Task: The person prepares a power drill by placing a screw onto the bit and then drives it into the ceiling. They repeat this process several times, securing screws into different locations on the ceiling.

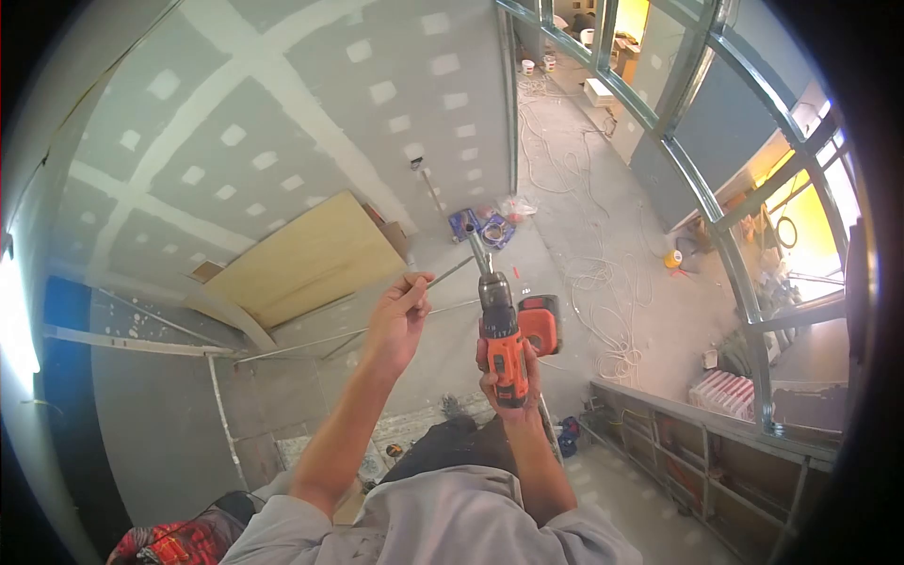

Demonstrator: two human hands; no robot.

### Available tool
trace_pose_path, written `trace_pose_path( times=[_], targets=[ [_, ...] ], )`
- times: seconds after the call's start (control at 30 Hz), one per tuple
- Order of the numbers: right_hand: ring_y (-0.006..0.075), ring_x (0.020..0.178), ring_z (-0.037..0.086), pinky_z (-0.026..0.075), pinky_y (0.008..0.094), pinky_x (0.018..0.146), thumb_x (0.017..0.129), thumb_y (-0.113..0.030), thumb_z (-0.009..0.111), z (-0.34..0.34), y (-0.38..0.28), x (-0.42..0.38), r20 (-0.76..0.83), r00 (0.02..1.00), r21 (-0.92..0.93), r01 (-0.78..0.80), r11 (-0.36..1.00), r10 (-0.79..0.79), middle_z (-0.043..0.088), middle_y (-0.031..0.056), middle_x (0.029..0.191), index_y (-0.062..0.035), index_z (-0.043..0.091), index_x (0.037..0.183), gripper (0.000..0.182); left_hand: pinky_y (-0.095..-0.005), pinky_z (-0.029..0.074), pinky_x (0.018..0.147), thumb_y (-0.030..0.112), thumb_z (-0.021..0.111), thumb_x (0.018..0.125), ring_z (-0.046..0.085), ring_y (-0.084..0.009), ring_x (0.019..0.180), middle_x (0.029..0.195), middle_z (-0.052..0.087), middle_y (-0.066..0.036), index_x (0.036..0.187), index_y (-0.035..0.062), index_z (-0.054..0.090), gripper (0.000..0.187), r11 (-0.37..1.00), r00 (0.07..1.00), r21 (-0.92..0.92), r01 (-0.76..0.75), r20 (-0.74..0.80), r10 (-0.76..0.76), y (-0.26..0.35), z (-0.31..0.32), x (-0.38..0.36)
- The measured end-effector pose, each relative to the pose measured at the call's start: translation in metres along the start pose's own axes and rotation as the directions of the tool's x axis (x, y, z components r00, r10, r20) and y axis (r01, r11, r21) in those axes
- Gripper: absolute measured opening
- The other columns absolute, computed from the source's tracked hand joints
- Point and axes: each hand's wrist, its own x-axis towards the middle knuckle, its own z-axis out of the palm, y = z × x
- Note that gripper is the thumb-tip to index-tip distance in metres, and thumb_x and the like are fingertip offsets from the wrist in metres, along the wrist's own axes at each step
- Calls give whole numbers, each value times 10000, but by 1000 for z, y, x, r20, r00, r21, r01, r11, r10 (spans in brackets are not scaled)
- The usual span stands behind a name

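Note:
My right hand (529,381) is wrapped round the handle of an orange and black cordless drill (507,344). The drill's chuck points up and away from me, and its battery (540,325) sticks out to the right. A silvery tube-like attachment (477,245) stands at the chuck's front end. Between the pinched fingertips of my left hand (407,306) is a thin dark rod (452,272), slanting up to the right. The rod's far end reaches close to the side of the attachment in this view.
A wooden board (301,259) leans at the patched drywall (282,122). Blue packages (482,226) lie on the floor beyond the drill. White cable (612,282) trails over the floor. Metal stud framing (692,179) runs along the right, with a metal rail (650,400) lower down.

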Motion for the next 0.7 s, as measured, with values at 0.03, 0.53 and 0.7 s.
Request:
trace_pose_path(
  times=[0.03, 0.53, 0.7],
  targets=[
    [335, 1364, 451, 598, 503, 810, 1025, -366, 495, -4, -1, -4, -41, 999, -166, 24, 986, -31, 409, 123, 1517, -199, 423, 1479, 490, -201, 380, 640, 169, 592, 1008, 422, -42, 683, 902, 577, 16, 1080, 25, 626, 165, 999, 1000, -29, 18, 9, -18, 1, -1, 2],
    [350, 919, 680, 637, 442, 698, 889, -156, 711, 55, 16, -4, 184, 970, -904, 231, 361, -158, 577, 263, 1160, -132, 382, 1122, 404, -182, 343, 609, 106, 663, 955, 380, -38, 665, 899, 622, 11, 1019, 73, 641, 75, 968, 978, 138, -208, 32, 206, 39, 30, -11],
    [356, 938, 677, 642, 446, 702, 890, -168, 708, 62, 17, 0, 164, 976, -883, 210, 420, -145, 572, 252, 1155, -130, 384, 1127, 403, -181, 343, 607, 102, 659, 958, 376, -39, 661, 898, 623, 10, 1010, 79, 632, 63, 968, 975, 113, -222, 32, 220, 39, 38, -15]
  ],
)
